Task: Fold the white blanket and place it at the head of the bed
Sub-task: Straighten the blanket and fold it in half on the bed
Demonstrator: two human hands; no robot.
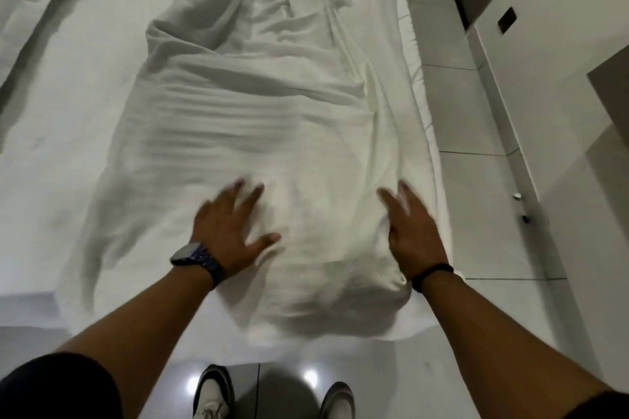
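Observation:
The white blanket point(258, 119) lies as a long, rumpled strip down the right half of the bed point(68, 105), running from the foot edge in front of me toward the far end. My left hand point(231, 231), with a dark watch on its wrist, rests flat on the blanket's near end, fingers spread. On the blanket's right edge, my right hand point(413, 231) lies palm down with fingers apart and a thin black band at the wrist. Neither hand grips the fabric. Both hands are slightly blurred.
A folded dark-edged white cloth point(41, 34) lies at the bed's far left. Pale tiled floor point(476, 187) runs along the right side, bordered by a wall with a dark socket point(507, 20). My two shoes point(272, 395) stand on the floor at the foot of the bed.

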